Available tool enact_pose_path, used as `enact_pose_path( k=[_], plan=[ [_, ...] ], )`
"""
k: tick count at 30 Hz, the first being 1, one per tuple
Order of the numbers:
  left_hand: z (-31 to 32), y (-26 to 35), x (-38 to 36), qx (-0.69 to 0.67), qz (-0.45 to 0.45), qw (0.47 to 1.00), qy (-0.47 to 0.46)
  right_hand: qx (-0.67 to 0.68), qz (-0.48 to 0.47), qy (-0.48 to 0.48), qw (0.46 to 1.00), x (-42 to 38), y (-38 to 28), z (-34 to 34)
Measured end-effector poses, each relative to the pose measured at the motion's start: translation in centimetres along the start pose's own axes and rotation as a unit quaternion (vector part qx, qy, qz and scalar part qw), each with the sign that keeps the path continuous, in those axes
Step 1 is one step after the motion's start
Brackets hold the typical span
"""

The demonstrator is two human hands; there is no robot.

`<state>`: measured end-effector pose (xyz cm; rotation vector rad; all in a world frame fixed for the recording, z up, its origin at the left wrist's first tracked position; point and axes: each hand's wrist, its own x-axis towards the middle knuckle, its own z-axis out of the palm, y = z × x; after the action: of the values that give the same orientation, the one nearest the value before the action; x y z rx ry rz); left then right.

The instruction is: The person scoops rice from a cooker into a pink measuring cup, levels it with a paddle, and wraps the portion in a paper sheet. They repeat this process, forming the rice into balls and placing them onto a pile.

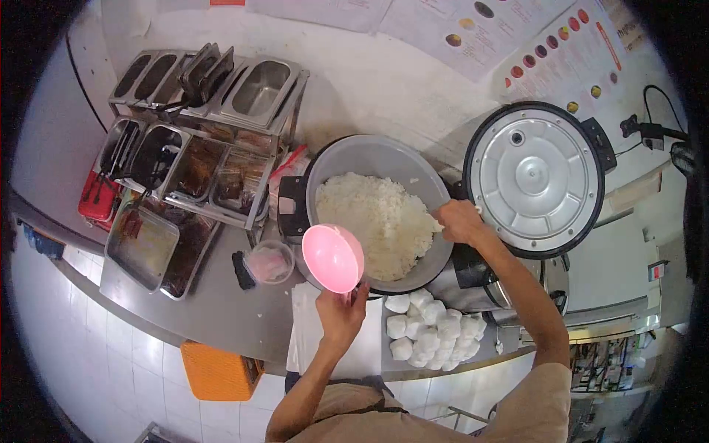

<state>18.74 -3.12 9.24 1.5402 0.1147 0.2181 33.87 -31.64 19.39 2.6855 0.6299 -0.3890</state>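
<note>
My left hand is closed round the short handle of a pink plastic scoop bowl, held tilted over the near left rim of the rice cooker. Inside the large grey pot lies a heap of cooked white rice. At the pot's right rim, my right hand is closed round a rice paddle; a pale end shows at the fist, and its blade cannot be told from the rice. Below the scoop lies a stack of white paper sheets. Several rounded white bundles are piled to its right.
The open cooker lid stands at the right. A metal rack of steel food pans fills the back left, with trays before it. A clear plastic tub sits left of the pot. An orange stool stands below the counter.
</note>
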Motion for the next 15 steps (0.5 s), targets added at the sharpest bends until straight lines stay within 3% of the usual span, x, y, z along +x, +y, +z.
enact_pose_path(
  k=[10, 13, 15],
  plan=[
    [0.7, -0.4, -0.2, -0.014, 0.001, 1.000, 0.002, 0.146, -0.026, -0.010, 0.989, -2.8, -2.8, 2.6],
    [1.9, -1.8, -0.6, -0.110, -0.002, 0.993, 0.042, 0.215, -0.028, -0.064, 0.974, -2.4, -4.8, 1.7],
    [1.8, -2.1, -0.8, -0.067, -0.003, 0.997, 0.041, 0.248, -0.006, -0.107, 0.963, -1.7, -5.8, 1.8]
  ],
)
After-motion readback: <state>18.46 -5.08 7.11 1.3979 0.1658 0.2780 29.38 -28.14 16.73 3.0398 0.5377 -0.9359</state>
